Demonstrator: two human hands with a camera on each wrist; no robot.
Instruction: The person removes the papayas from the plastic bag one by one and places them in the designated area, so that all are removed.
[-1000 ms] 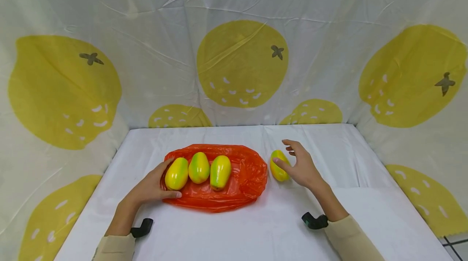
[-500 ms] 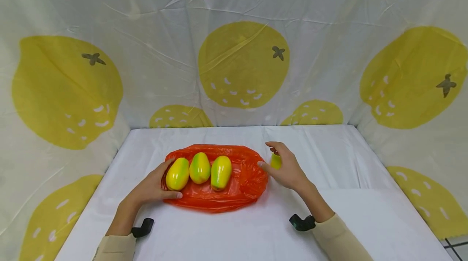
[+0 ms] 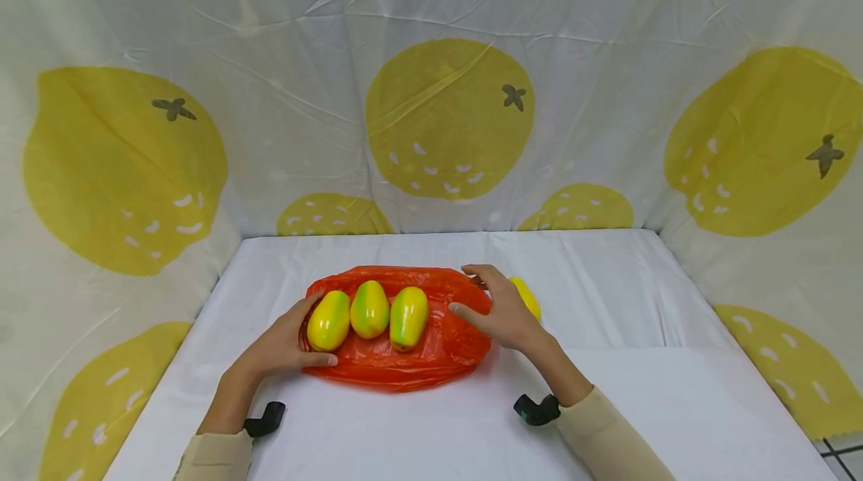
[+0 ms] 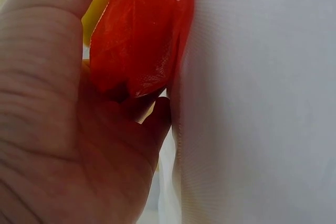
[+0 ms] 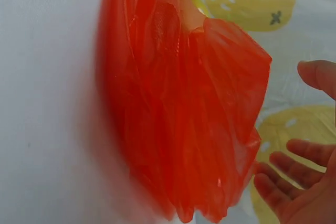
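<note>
Three glossy yellow-green papayas, the left one (image 3: 328, 321), the middle one (image 3: 370, 309) and the right one (image 3: 407, 318), lie in a row on a red plastic bag (image 3: 377, 370). My left hand (image 3: 283, 339) holds the left end of the bag, its thumb in front and fingers curved round behind; in the left wrist view the red plastic (image 4: 142, 30) lies between them. Over the bag's right end my right hand (image 3: 502, 312) hovers with thumb and fingers spread apart, holding nothing. A fourth papaya (image 3: 526, 300) lies behind that hand, partly hidden.
A white cloth (image 3: 404, 436) covers the table. Lemon-printed curtains (image 3: 283, 129) stand upright at the back and on both sides. Each wrist wears a black camera mount, the left mount (image 3: 265, 419) and the right mount (image 3: 537, 410).
My right hand has moved left, from beside the fourth papaya to over the bag's right end. That papaya stays on the table. The left hand and bag have hardly moved.
</note>
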